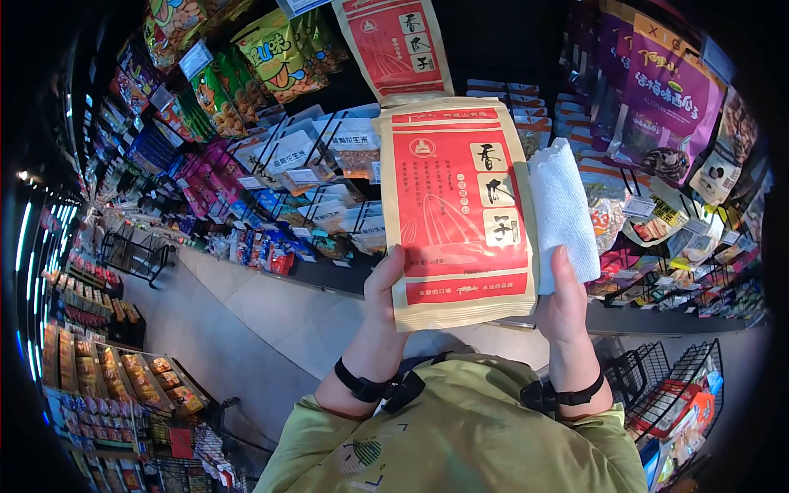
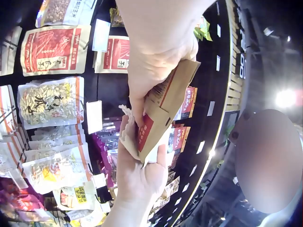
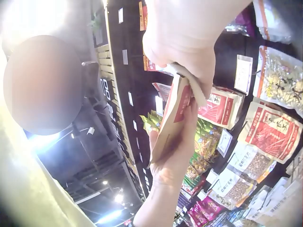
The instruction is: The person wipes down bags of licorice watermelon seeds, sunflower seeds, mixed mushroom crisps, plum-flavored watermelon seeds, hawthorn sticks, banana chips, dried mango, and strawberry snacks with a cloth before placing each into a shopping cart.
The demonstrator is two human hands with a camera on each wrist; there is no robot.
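Note:
A red and tan bag of melon seeds (image 1: 448, 287) is held up in front of the body, its printed face toward the head camera. My left hand (image 1: 385, 287) grips its lower left edge, thumb on the front and fingers behind. On the other side my right hand (image 1: 565, 308) holds the lower right edge together with a white cloth (image 1: 563, 218), which covers part of that edge. In the left wrist view the bag (image 2: 165, 97) shows its tan side between both hands. The right wrist view has the cloth (image 3: 191, 80) under the right hand (image 3: 184, 47).
Behind the bag hangs a similar red bag (image 1: 394, 49) on the shelf rack. Packaged snacks (image 1: 283, 62) fill the racks to the left, and purple bags (image 1: 666, 99) hang at right. A shopping cart (image 1: 678, 394) with goods stands at lower right; another cart (image 1: 140, 255) is far left.

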